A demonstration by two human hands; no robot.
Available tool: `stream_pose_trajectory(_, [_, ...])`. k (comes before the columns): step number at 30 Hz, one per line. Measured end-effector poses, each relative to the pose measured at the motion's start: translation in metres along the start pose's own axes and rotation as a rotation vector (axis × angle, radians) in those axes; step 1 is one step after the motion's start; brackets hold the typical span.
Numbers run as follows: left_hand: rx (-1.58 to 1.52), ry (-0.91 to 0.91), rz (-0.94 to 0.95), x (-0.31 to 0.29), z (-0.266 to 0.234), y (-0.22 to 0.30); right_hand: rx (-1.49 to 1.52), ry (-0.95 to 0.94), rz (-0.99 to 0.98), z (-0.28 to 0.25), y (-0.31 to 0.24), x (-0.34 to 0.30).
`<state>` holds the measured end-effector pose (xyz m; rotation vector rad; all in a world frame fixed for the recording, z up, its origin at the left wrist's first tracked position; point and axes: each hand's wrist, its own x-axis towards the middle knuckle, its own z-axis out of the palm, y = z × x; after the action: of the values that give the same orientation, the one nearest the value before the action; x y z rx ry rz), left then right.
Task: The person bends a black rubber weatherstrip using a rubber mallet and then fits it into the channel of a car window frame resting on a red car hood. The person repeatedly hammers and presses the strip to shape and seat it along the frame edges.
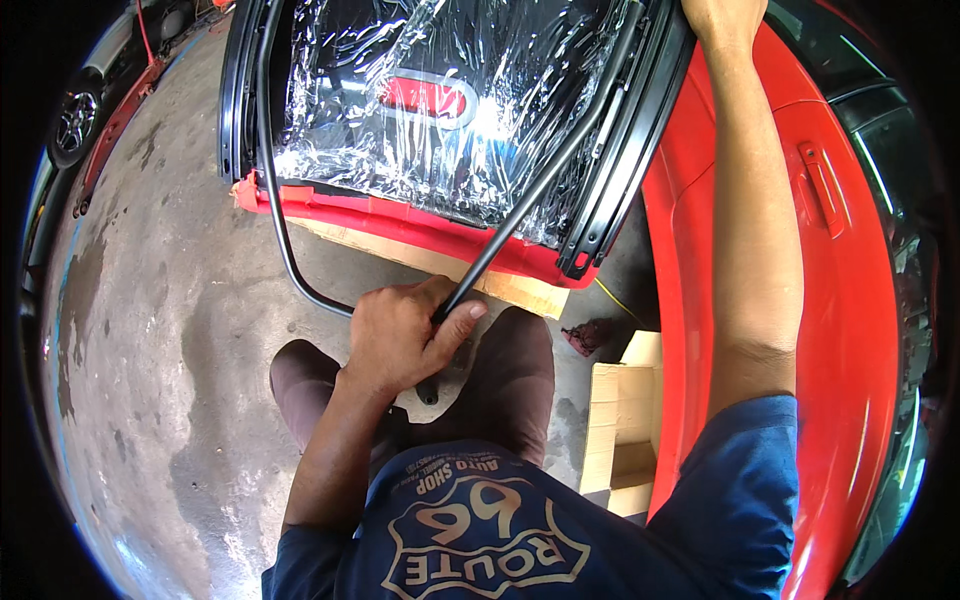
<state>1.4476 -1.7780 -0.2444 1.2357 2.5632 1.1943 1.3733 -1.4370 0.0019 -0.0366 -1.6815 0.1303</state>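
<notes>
In front of me stands a framed glass panel [330, 150], wrapped in wrinkled clear film, with black rails [625, 130] down its sides and a red lower edge [400, 220]. A long black rubber strip [520, 210] loops down from both sides of the panel toward me. My left hand [405, 335] is closed round the strip below the panel's lower edge, thumb pointing right. A short dark end shows beneath the fist. My right arm reaches up to the panel's upper right corner; that hand [725, 18] is cut off by the top edge, with its fingers out of view.
A red car [800, 260] stands close along my right side. An open cardboard box [625, 430] sits by it, near a dark crumpled rag [585, 338]. Cardboard [520, 292] lies under the panel. A wheel [75, 122] and red metal bar [120, 125] are at far left.
</notes>
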Motion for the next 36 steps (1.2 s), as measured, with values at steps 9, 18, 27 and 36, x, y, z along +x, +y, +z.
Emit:
stream_pose_trajectory(9, [0.175,-0.025,-0.009,-0.001,0.004,-0.002,-0.026,-0.184,0.103,-0.004,0.016,0.008])
stream_pose_trajectory(18, [0.007,0.274,0.205,-0.011,-0.025,-0.003,0.259,-0.113,0.237,0.011,0.043,0.008])
stream_pose_trajectory(27, [-0.078,0.479,0.216,-0.008,-0.031,-0.017,0.155,-0.119,0.157,0.008,0.046,0.007])
stream_pose_trajectory(36, [0.199,0.232,0.106,0.006,-0.006,-0.018,0.164,-0.112,0.132,0.005,0.036,0.0])
